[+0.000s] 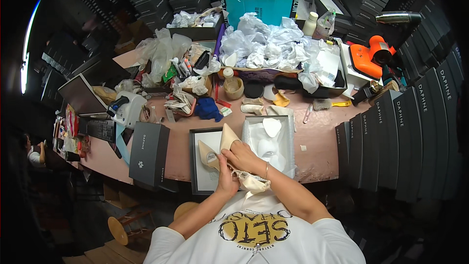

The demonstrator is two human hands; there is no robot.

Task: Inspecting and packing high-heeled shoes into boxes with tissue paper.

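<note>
My right hand (243, 156) is closed around a beige pointed-toe shoe (228, 137), its toe pointing away from me. My left hand (226, 178) grips the shoe from below and from the left, close against the right hand. Cream ribbon-like material (254, 183) hangs at the rear end of the shoe, under my right wrist. A second beige pointed shoe (208, 153) is just left of my fingers, over an open dark box (194, 178) with a white inside; whether it touches my left hand I cannot tell. To the right stands an open box (291, 154) with white paper and white padding pieces inside.
A closed dark shoebox (146, 154) stands left on the pinkish table (317, 164). Dark boxes (381, 146) are stacked along the right. Behind are crumpled white paper (264, 41), a jar (233, 87), a yellow-handled brush (332, 104), a blue cloth (208, 109) and an orange device (369, 58).
</note>
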